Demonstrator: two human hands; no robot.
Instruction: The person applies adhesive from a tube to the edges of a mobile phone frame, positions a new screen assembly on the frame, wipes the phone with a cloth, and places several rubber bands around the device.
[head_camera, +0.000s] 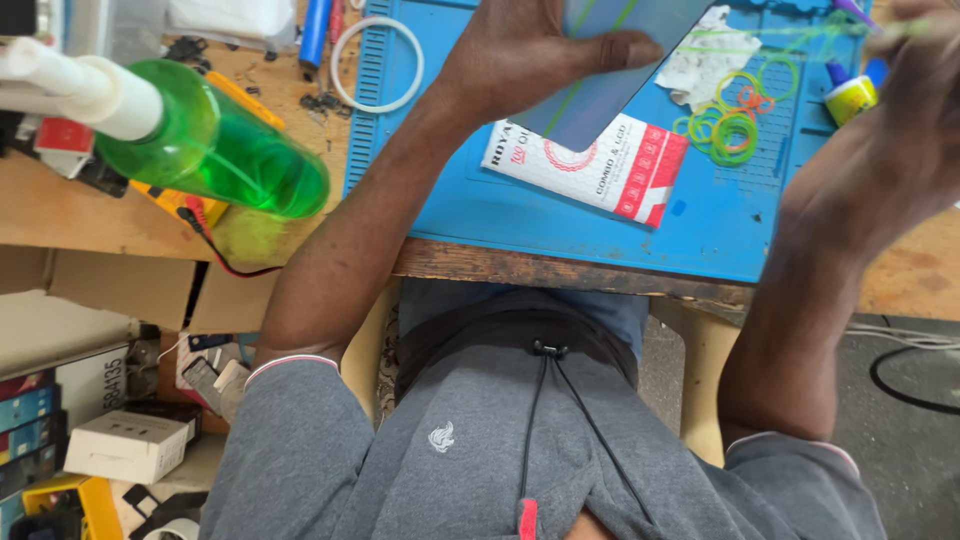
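The left hand (520, 55) pinches a grey panel (590, 95) over the blue mat (560, 215), thumb on top, above a red-and-white box (590, 165). The right hand (890, 130) is blurred at the right, near green bands (730, 125); its grip cannot be told.

Even, bright daylight is spread across the blue mat (560, 215) and wooden worktop (90, 215), with only soft shadows cast. A green glow is thrown onto the wood beneath the translucent bottle (215, 150), and small highlights are seen on its plastic. The right hand (890, 130) is smeared by motion blur at the frame's edge, while the left hand (520, 55) is rendered sharply. Straight lines are bent by wide-angle distortion near the borders.
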